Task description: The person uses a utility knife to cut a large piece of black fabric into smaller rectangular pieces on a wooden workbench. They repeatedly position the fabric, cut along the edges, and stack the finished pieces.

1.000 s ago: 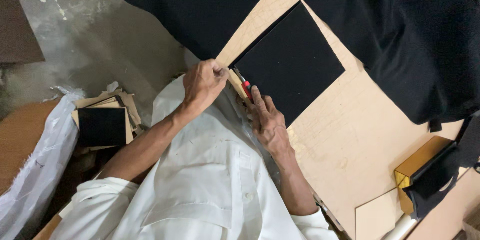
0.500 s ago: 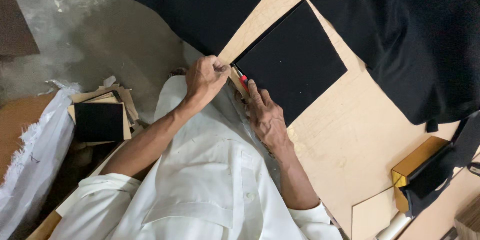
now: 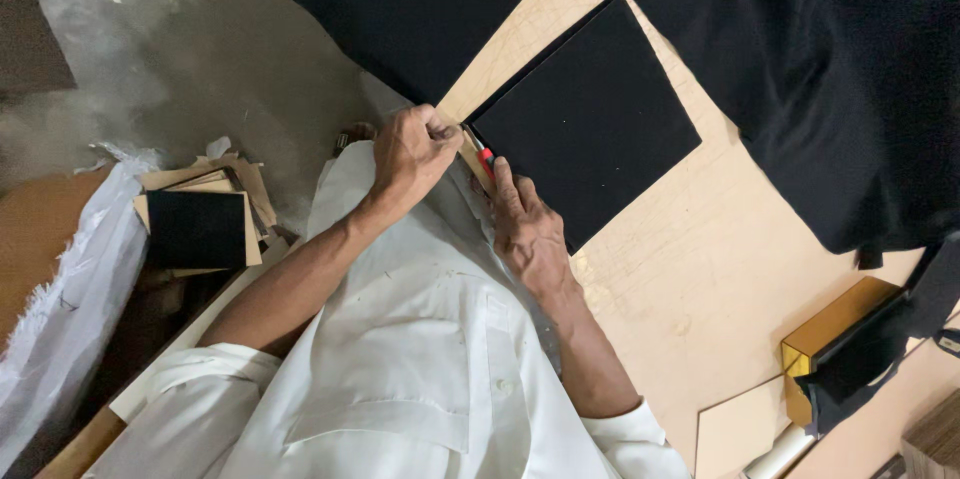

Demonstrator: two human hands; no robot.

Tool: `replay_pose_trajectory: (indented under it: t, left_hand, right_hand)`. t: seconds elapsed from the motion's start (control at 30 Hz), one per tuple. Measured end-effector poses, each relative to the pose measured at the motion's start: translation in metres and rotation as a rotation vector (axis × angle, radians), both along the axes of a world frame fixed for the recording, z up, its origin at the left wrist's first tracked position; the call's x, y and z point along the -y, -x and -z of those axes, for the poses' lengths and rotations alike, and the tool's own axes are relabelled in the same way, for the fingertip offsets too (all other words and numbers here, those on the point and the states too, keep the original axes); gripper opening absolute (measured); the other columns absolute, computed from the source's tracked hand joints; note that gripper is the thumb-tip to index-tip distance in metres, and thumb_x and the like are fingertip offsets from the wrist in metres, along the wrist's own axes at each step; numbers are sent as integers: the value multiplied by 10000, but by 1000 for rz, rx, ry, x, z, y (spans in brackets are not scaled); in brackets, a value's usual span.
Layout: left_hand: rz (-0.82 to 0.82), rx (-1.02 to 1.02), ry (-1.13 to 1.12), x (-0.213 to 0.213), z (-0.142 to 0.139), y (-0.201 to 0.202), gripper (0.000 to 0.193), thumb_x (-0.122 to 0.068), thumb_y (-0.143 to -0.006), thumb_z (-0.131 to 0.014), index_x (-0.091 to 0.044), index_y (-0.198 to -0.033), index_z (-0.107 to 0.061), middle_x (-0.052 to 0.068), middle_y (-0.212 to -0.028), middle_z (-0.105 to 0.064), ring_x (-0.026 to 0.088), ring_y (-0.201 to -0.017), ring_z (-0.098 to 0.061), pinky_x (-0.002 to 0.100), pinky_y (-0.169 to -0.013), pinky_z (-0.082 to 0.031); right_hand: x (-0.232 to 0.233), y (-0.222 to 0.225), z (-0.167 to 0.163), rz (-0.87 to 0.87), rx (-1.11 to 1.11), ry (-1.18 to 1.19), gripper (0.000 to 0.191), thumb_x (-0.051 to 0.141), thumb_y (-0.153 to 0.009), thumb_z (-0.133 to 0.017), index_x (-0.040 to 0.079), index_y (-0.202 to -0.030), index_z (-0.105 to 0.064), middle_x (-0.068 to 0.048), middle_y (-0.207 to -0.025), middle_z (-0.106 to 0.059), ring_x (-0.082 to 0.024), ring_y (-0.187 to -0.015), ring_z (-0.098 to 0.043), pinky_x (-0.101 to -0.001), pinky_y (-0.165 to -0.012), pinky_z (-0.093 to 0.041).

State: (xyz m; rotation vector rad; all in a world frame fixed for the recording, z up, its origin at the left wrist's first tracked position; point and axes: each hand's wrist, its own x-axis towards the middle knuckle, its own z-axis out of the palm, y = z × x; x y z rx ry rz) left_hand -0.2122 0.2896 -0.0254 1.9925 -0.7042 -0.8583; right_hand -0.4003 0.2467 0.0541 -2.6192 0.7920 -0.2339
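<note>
Nearby, left hand clenched on red cutter, right hand flat on black panel, black cloth beside.

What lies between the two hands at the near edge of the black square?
In the head view, a red-tipped cutter lies between the left hand and the right hand, along the black square's edge.

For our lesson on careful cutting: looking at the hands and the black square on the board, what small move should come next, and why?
Probably draw the red-handled knife a little further along the near edge of the black square. The left hand grips the knife at that corner, while the right hand presses flat beside the edge on the wooden board, steadying the piece.
</note>
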Motion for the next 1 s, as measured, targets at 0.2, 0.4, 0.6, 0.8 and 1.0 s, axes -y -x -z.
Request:
replay_pose_trajectory:
  t: [0.2,0.4,0.6,0.8,1.0]
  left_hand:
    - [-57,34,185,-1,13,8,170,-119,-831,-737,17,-752,-671,134,-701,-718,233,-622,-711,376,-604,-542]
    - [-109,52,238,1,25,24,192,-91,-871,-740,28,-749,-652,131,-672,-696,199,-594,-680,364,-585,-521]
    - [-73,-85,230,-1,32,25,210,-154,-911,-731,10,-805,-654,106,-665,-683,159,-598,-651,341,-561,-509]
    - [1,-39,220,-6,33,18,281,-155,-958,-715,13,-785,-571,105,-629,-604,160,-556,-543,360,-540,-465]
    - [56,41,324,-27,23,14,248,-120,-961,-698,1,-802,-551,85,-681,-602,160,-594,-577,353,-573,-479]
  right_hand:
    - [-2,-1,3,-34,-112,119,677,-68,-844,-650,-51,-1494,-462,-149,-951,-572,-303,-773,-664,-409,-613,-574]
    - [-1,15,5,-67,-178,144,765,-55,-786,-644,-78,-1511,-400,-158,-987,-574,-293,-797,-668,-395,-591,-575]
    - [-7,32,2,-24,-36,140,731,-81,-829,-647,-62,-1519,-406,-159,-1009,-603,-281,-748,-668,-377,-592,-581]
    - [1,48,-20,103,150,39,574,-81,-986,-591,-7,-1527,-414,-178,-1061,-641,-284,-705,-667,-389,-574,-569]
    - [1,46,-4,125,225,-58,583,-51,-996,-576,8,-1551,-410,-146,-1017,-647,-238,-726,-677,-368,-604,-579]
